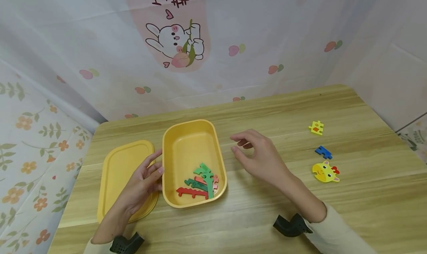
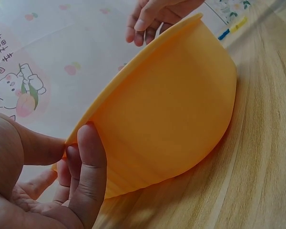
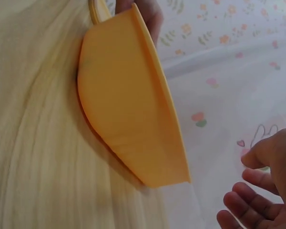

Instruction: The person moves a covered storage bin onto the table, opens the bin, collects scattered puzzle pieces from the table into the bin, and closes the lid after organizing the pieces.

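A yellow plastic box (image 1: 190, 146) stands uncovered on the table, with green and red jigsaw puzzle pieces (image 1: 209, 180) heaped at its near end. My left hand (image 1: 138, 189) pinches the left rim between thumb and fingers, as the left wrist view shows up close at the box wall (image 2: 171, 105). Off the right side of the box hovers my right hand (image 1: 261, 157), fingers loosely bent and holding nothing. In the right wrist view that hand (image 3: 262, 191) is apart from the box (image 3: 124, 95).
The yellow lid (image 1: 123, 172) lies left of the box, partly beneath my left forearm. Toward the table's right are a yellow puzzle piece (image 1: 316, 127), a blue one (image 1: 323, 152) and a giraffe-head piece (image 1: 325, 172). A printed curtain (image 1: 233, 76) hangs behind the table.
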`<state>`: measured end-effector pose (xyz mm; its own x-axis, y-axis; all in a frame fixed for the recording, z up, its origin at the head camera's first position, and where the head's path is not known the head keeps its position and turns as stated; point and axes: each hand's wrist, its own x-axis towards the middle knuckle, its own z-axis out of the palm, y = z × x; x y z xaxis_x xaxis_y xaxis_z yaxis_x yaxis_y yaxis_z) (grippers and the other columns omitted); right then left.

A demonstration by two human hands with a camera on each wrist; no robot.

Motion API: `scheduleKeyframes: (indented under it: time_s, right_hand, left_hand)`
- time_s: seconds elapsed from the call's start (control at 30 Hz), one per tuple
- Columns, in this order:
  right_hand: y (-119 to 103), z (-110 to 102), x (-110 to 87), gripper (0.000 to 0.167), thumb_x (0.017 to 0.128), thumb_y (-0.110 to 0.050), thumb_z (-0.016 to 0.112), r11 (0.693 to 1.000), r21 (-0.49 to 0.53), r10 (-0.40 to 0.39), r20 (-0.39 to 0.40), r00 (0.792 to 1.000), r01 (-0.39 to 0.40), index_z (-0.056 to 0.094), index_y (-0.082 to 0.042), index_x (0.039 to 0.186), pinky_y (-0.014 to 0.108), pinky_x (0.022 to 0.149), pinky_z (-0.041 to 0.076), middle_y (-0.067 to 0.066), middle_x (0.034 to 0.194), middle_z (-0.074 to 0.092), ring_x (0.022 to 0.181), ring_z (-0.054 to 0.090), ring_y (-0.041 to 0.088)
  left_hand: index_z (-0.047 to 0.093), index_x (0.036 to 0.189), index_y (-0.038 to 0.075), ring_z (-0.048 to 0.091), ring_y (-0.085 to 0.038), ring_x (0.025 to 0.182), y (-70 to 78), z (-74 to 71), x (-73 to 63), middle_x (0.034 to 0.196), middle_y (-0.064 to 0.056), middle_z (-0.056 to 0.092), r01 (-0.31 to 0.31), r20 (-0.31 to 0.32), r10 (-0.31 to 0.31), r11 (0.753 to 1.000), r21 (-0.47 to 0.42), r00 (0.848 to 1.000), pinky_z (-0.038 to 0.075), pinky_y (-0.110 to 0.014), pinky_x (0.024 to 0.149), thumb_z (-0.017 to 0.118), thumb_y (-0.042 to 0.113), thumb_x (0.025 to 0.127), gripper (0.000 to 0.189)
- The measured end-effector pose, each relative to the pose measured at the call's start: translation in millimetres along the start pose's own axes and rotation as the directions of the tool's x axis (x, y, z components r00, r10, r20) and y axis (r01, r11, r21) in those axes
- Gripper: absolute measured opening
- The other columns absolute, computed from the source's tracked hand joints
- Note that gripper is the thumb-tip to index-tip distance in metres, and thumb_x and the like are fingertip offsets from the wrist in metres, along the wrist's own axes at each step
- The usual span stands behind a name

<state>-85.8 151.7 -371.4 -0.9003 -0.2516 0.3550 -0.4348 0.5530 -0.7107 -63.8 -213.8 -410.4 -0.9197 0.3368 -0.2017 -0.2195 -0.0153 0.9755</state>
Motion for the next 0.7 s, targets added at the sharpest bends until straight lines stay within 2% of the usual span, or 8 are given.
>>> scheduleKeyframes:
  time_s: [0.17, 0.4, 0.7]
  right_hand:
    - [4, -6, 1.3, 0.028, 0.097, -0.013, 0.076, 0.999, -0.015, 0.028, 0.013, 1.0, -0.028, 0.074, -0.009, 0.124, 0.042, 0.091, 0.064, 0.005, 0.119, 0.075, 0.104, 0.073, 0.026]
    - [14, -14, 2.9, 0.027, 0.099, -0.014, 0.074, 0.997, -0.044, 0.064, 0.012, 0.998, -0.064, 0.074, -0.008, 0.126, 0.047, 0.093, 0.063, 0.01, 0.123, 0.074, 0.107, 0.072, 0.026]
    - [30, -30, 7.2, 0.026, 0.102, -0.015, 0.071, 0.989, -0.087, 0.115, -0.018, 0.993, -0.117, 0.073, -0.005, 0.126, 0.054, 0.091, 0.063, 0.017, 0.123, 0.073, 0.106, 0.072, 0.032]
  left_hand:
    - [0.015, 0.168, 0.009, 0.072, -0.008, 0.1, -0.5, -0.5, 0.2, 0.124, 0.007, 0.066, -0.005, 0.007, 0.005, 1.0, -0.009, 1.0, 0.065, -0.026, 0.078, 0.052, 0.011, 0.111, 0.067]
    - [0.015, 0.168, 0.009, 0.071, -0.007, 0.099, -0.2, 0.0, 0.6, 0.122, 0.007, 0.065, -0.001, 0.008, 0.001, 1.0, -0.005, 1.0, 0.065, -0.026, 0.078, 0.053, 0.011, 0.111, 0.068]
    - [0.015, 0.168, 0.009, 0.071, -0.008, 0.1, -0.9, -0.7, -0.4, 0.123, 0.006, 0.065, -0.007, 0.005, 0.007, 1.0, 0.002, 1.0, 0.065, -0.026, 0.077, 0.053, 0.011, 0.111, 0.068]
